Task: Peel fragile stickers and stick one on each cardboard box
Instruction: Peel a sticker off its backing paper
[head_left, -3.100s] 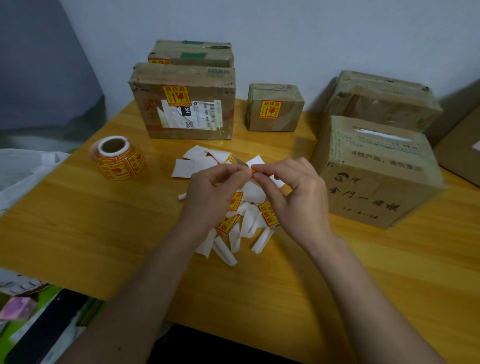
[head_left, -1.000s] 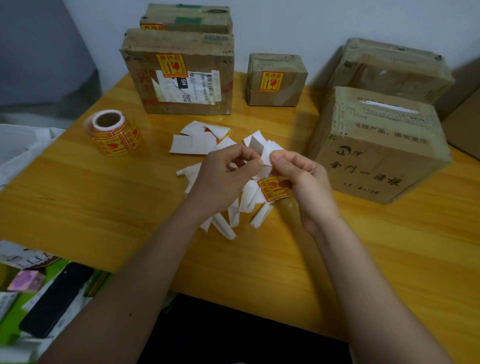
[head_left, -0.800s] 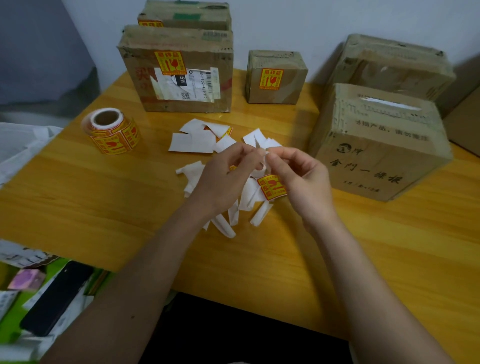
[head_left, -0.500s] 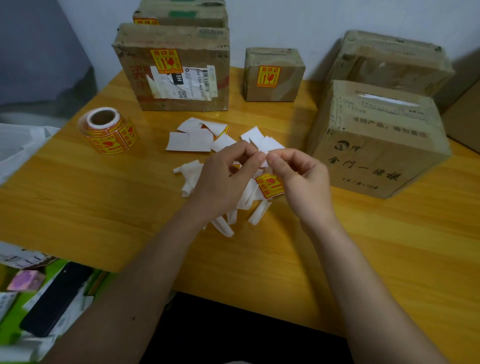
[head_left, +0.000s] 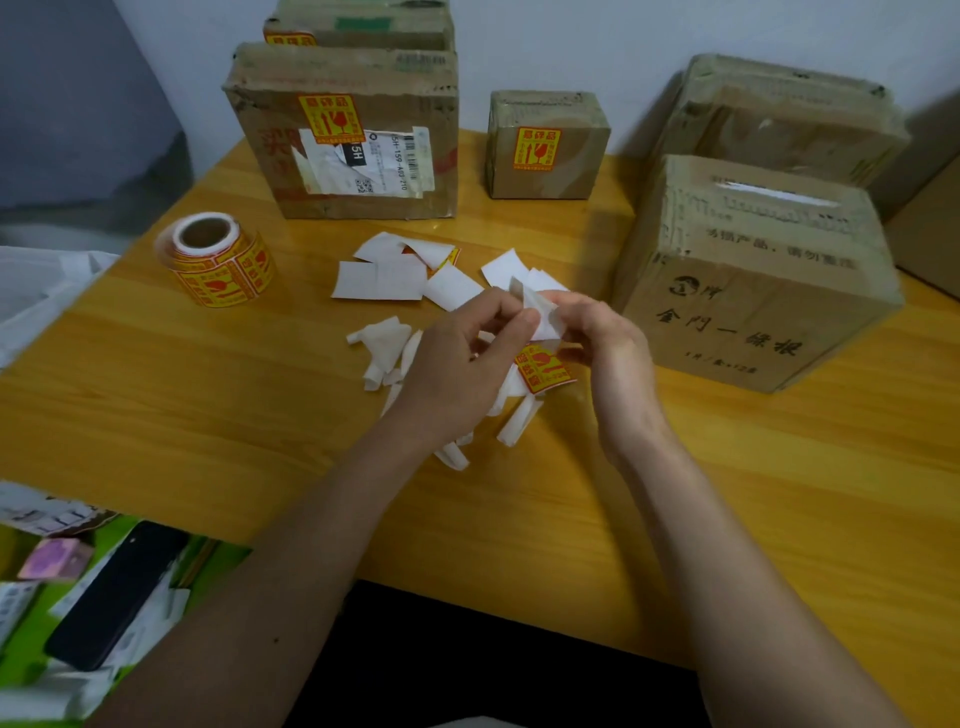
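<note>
Both hands meet above the middle of the honey-coloured wooden table (head_left: 208, 415). The left hand (head_left: 457, 369) pinches a white backing paper (head_left: 540, 312) between thumb and forefinger, its other fingers curled under. The right hand (head_left: 608, 353) grips the same slip from the other side, and a square yellow fragile sticker with red glass symbol and red characters (head_left: 543, 366) hangs tilted just below the fingertips, between the two hands — whether it clings to the paper or to a finger cannot be told.

Beneath the hands lies a heap of curled white backing scraps (head_left: 384, 343), with flatter white pieces (head_left: 379, 280) farther back. To the left stands a roll of the same yellow-and-red stickers on a white core (head_left: 218, 260).

Along the wall stand brown cardboard boxes. The large box with a white shipping label (head_left: 353, 135) carries a fragile sticker near its top edge; the box behind it (head_left: 363, 26) shows one at its lower left corner; the small cube-shaped box (head_left: 545, 145) has one centred on its front. The big box printed with dark characters (head_left: 753, 280), just right of the hands, and the worn box behind it (head_left: 779, 119) show no yellow sticker on their visible faces.

At the lower left, off the table, a black phone (head_left: 114, 597) lies among papers.
</note>
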